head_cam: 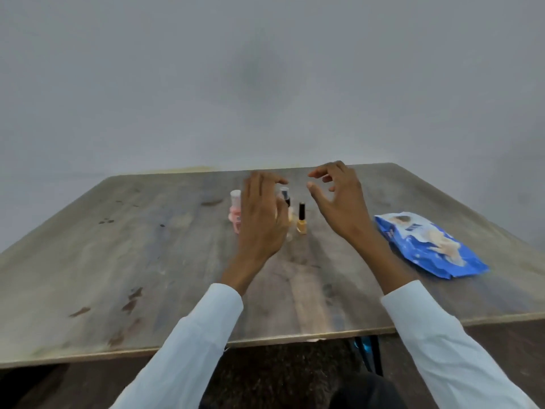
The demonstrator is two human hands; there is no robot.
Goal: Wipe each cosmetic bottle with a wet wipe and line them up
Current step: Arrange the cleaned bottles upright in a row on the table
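Observation:
Several small cosmetic bottles stand together near the middle of the wooden table [118, 261]. A pink bottle [235, 212] with a pale cap shows at the left of the group. A dark-capped bottle [285, 196] is partly hidden behind my left hand. A yellow nail-polish bottle [301, 222] with a black cap stands upright at the right. My left hand [262, 219] hovers over the group with fingers relaxed, holding nothing. My right hand [339, 202] floats just right of the bottles, its fingers loosely curved and empty. A blue wet-wipe pack [427, 249] lies flat at the right.
A grey wall rises behind the table's far edge. The table's near edge runs across the lower frame, with a dark floor and a black table leg [374, 355] beneath. Dark stains mark the left side of the tabletop.

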